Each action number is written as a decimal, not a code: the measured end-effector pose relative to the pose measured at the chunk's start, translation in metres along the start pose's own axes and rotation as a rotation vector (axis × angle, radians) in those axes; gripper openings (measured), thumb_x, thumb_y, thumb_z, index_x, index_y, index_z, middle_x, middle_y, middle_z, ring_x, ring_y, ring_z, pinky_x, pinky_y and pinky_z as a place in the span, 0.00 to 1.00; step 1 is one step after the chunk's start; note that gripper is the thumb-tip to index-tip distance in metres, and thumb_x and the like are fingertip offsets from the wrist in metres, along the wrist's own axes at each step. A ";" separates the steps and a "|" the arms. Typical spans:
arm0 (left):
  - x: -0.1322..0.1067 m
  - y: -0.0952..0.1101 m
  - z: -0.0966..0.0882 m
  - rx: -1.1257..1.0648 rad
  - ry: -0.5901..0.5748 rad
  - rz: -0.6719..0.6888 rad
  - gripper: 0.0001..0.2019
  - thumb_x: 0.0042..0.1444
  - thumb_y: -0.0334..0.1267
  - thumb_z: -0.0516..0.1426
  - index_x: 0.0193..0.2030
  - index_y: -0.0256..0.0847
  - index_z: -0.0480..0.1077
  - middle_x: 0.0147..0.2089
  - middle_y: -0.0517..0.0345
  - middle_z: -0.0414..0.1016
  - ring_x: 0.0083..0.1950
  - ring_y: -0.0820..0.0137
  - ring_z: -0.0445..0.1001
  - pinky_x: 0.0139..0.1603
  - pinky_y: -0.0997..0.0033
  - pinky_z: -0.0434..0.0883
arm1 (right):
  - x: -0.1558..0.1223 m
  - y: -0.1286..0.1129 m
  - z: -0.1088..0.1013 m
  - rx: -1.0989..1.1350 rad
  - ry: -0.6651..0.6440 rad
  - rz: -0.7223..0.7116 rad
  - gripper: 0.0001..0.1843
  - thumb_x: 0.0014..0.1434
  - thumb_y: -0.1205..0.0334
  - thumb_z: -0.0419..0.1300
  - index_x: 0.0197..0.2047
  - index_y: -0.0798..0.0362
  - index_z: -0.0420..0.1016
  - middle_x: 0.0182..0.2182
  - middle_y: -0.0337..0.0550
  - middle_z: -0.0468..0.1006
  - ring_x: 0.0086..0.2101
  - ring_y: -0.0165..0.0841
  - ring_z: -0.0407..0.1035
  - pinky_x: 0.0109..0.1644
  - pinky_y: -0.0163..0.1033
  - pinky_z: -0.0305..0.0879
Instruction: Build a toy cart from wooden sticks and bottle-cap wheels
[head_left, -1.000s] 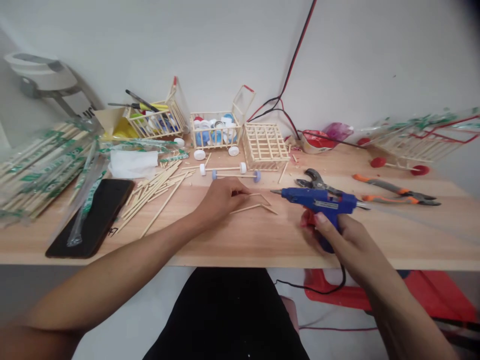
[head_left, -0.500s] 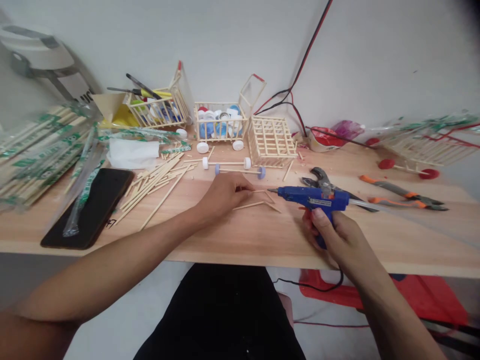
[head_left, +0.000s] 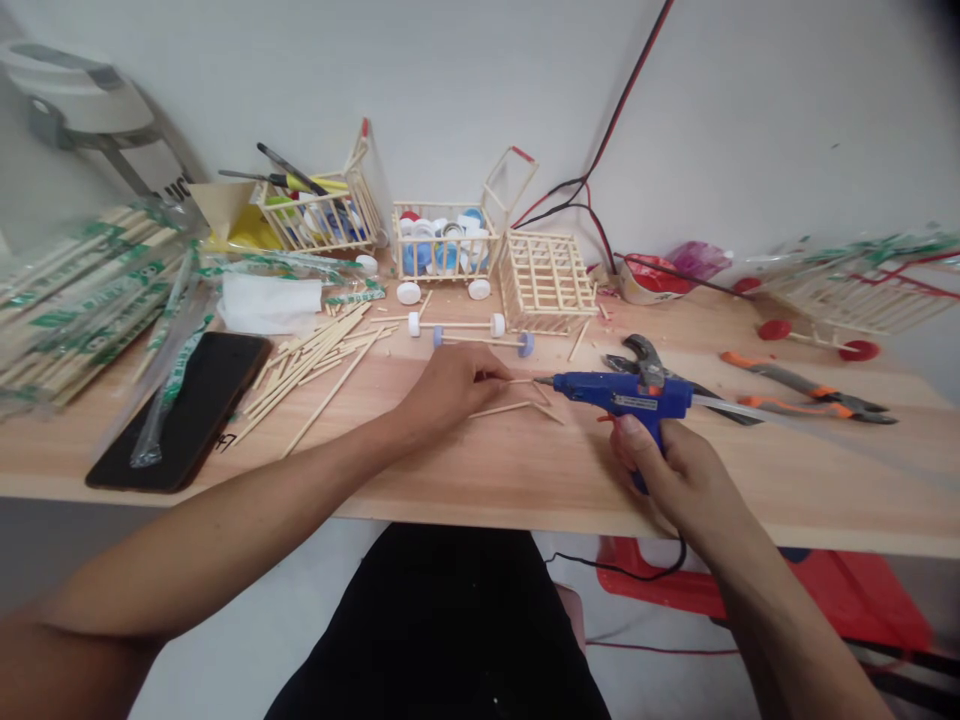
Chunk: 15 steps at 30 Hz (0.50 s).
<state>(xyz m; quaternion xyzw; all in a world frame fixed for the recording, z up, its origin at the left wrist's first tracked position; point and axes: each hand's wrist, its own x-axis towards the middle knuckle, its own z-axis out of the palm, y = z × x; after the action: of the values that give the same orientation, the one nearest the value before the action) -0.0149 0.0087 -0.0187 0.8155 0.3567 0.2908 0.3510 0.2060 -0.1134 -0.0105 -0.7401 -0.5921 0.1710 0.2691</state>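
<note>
My left hand [head_left: 450, 388] rests on the tabletop, its fingertips pinching the end of a thin wooden stick frame [head_left: 517, 402] shaped like an open angle. My right hand [head_left: 667, 470] grips a blue hot glue gun [head_left: 622, 397] by its handle, with a glue stick running out of the back. The gun's metal nozzle [head_left: 541, 380] points left, very close to the stick joint by my left fingertips. Whether it touches the joint is hard to tell.
Behind the hands stand a wheeled stick cart of bottle caps [head_left: 442, 240], a stick cage [head_left: 547, 280] and a wheel axle [head_left: 480, 340]. Pliers [head_left: 802, 395] and a dark phone [head_left: 180, 410] lie either side, with loose sticks [head_left: 315, 370] left.
The glue gun has levelled out and its nozzle has moved closer to the stick joint. My left fingers have shifted toward the same joint, and the view has drifted slightly.
</note>
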 end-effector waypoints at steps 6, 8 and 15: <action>0.000 0.000 0.000 0.012 -0.003 0.016 0.07 0.53 0.28 0.59 0.32 0.39 0.79 0.32 0.57 0.78 0.36 0.69 0.74 0.38 0.71 0.67 | 0.000 -0.001 0.001 -0.024 0.014 -0.024 0.32 0.58 0.31 0.44 0.19 0.49 0.60 0.17 0.41 0.65 0.20 0.33 0.61 0.24 0.38 0.58; 0.000 0.000 0.000 0.008 -0.007 0.014 0.07 0.54 0.28 0.59 0.32 0.38 0.79 0.33 0.56 0.78 0.36 0.69 0.74 0.38 0.71 0.67 | 0.000 -0.001 0.000 -0.025 0.019 -0.030 0.32 0.58 0.32 0.44 0.19 0.50 0.60 0.17 0.41 0.66 0.20 0.32 0.62 0.24 0.38 0.58; 0.000 -0.001 0.000 -0.006 -0.008 0.019 0.07 0.54 0.28 0.59 0.32 0.38 0.79 0.33 0.57 0.79 0.37 0.70 0.74 0.38 0.71 0.67 | -0.002 -0.003 -0.001 -0.031 0.027 -0.025 0.32 0.59 0.32 0.43 0.20 0.50 0.60 0.17 0.42 0.66 0.20 0.33 0.62 0.24 0.38 0.57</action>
<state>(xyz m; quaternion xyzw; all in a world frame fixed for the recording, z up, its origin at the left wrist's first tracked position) -0.0154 0.0093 -0.0197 0.8188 0.3466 0.2921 0.3522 0.2042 -0.1149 -0.0080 -0.7389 -0.6002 0.1484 0.2677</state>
